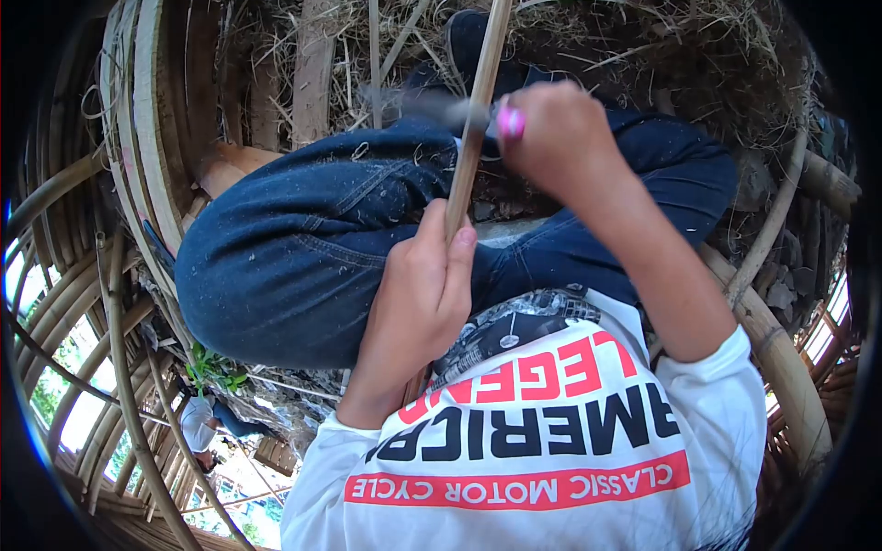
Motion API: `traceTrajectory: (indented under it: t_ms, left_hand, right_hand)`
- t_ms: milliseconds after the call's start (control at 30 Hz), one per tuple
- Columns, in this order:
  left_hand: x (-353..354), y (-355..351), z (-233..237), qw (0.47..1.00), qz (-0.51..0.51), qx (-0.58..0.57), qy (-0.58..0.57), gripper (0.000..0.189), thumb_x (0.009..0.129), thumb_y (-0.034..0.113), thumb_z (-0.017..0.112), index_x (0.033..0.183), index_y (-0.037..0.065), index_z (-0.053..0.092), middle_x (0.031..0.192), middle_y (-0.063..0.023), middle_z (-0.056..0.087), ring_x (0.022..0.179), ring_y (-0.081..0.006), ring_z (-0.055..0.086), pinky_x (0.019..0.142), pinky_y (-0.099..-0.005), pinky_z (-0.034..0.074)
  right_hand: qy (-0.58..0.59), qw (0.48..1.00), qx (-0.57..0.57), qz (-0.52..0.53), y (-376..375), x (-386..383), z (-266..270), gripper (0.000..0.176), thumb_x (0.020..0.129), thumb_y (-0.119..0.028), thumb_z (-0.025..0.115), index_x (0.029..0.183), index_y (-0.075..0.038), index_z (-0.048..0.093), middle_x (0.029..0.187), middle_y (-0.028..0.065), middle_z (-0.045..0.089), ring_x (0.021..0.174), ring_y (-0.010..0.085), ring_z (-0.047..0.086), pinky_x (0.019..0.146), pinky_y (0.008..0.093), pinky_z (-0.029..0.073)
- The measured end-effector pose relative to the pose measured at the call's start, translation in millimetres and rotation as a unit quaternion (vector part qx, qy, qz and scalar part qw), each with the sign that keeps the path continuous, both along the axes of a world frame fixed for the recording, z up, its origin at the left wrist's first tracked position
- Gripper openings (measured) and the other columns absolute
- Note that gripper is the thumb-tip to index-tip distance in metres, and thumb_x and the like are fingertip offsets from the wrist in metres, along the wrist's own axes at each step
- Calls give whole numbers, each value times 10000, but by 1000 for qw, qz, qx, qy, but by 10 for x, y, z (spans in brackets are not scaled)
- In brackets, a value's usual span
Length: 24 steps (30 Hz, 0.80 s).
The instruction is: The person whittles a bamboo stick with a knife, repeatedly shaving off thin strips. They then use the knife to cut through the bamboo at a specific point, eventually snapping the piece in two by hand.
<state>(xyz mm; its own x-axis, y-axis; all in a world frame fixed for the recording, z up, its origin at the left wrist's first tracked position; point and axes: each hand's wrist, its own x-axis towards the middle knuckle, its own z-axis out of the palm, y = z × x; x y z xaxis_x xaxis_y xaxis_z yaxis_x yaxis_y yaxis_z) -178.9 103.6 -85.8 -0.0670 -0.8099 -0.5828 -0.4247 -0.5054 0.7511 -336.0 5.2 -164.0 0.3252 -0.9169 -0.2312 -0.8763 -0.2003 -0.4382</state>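
Observation:
My left hand (427, 275) is closed around a long, narrow bamboo strip (478, 119), thumb lying along it. The strip slants up from my lap past the top of the view. My right hand (560, 138) is a fist around the pink handle (511, 121) of a knife. Its grey blade (441, 111) is smeared by motion and lies across the strip, pointing left. Below both hands are my crossed legs in dark blue trousers (285, 248), dotted with small pale shavings.
Straw and fibre shavings (634, 46) cover the ground ahead. Long bamboo slats (152, 119) stand close on my left. A thick bamboo pole (781, 358) runs along my right. Farther off at lower left, a person (197, 422) in a white top appears beyond the bamboo frame.

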Motion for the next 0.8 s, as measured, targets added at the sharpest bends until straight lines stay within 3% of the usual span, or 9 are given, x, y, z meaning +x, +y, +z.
traceTrajectory:
  t_ms: [133,200,267,333,367,433,533,667,800]
  left_hand:
    - [28,36,12,999,2,3,37,160,989,128,438,911,-8,468,594,-192,496,537,-378,552,497,-406,371]
    - [12,50,-4,995,37,9,90,171,1008,151,442,895,28,475,588,37,384,514,-38,346,455,-230,274]
    - [18,37,19,989,58,23,131,163,1010,158,443,907,36,474,601,50,375,510,-30,319,455,-217,266]
    - [17,3,47,990,42,32,128,161,988,134,453,903,-2,472,610,-115,464,526,-152,451,506,-327,355]
    - [19,-4,59,989,47,22,135,161,988,134,453,903,-2,472,610,-115,464,526,-152,451,506,-327,355]
    - [36,-14,78,987,68,55,138,154,987,143,464,903,14,472,623,-48,453,563,-94,430,507,-288,342]
    - [70,36,-7,978,80,48,187,147,1009,203,439,943,72,447,637,64,373,483,-6,319,394,-177,257]
    - [73,6,37,966,92,71,231,122,1000,185,459,928,91,433,643,62,365,478,-6,311,391,-172,257]
    - [31,42,13,980,56,13,188,125,982,158,496,896,99,427,652,62,382,508,-11,328,427,-192,280]
  right_hand:
    - [23,992,-89,-91,-575,-377,-269,311,824,-289,617,703,-5,647,677,235,640,717,406,664,665,487,556]
    - [-34,992,-79,-92,-588,-449,-250,313,822,-282,611,696,4,631,680,242,625,716,439,637,667,487,533]
    - [-121,987,-28,-101,-492,-409,-51,288,816,-271,611,720,0,617,710,252,617,730,454,620,665,492,507]
    - [-194,968,7,-162,-290,-362,60,219,782,-168,655,863,6,548,762,248,617,748,434,621,662,432,499]
    - [-244,955,10,-172,-172,-386,22,246,771,-105,638,930,-7,477,709,211,580,658,386,594,625,396,478]
    - [-280,939,76,-184,36,-475,-31,269,772,-60,562,970,-27,381,637,150,465,546,260,467,551,380,417]
    - [-288,921,173,-197,246,-699,-118,219,797,-35,513,970,-17,379,669,140,473,599,217,491,590,368,416]
    - [-292,931,124,-179,220,-846,187,181,854,-6,481,1017,-19,403,726,102,518,656,160,506,612,320,423]
    - [-431,873,58,-218,13,-818,584,167,966,-29,461,1131,-15,478,826,37,582,694,63,493,617,215,413]
